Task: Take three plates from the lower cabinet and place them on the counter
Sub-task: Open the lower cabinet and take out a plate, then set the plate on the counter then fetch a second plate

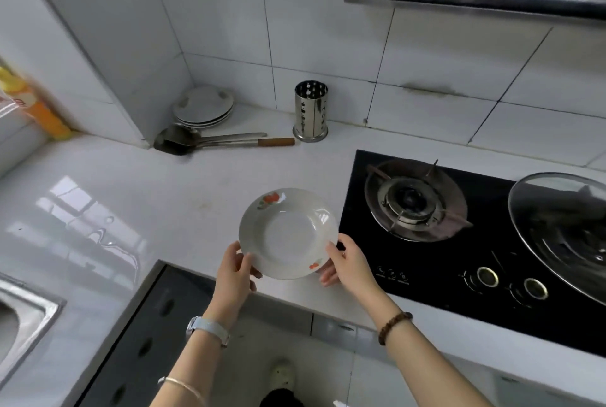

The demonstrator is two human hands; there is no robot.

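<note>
White ceramic plate point(288, 233) with red floral marks on its rim, held over the front edge of the counter point(164, 196), just left of the black gas hob point(459, 242); left hand point(234, 275) and right hand point(349, 264) each grip its near rim. Stack of plates point(203, 106) in the counter's back corner, touching 2 metal ladles point(187, 142); perforated steel utensil holder point(311, 110) at the back edge.

White plate point(288, 233) w/ red-orange floral sprigs — black stove point(426, 262), white counter point(137, 196), orange bottle point(49, 118).
</note>
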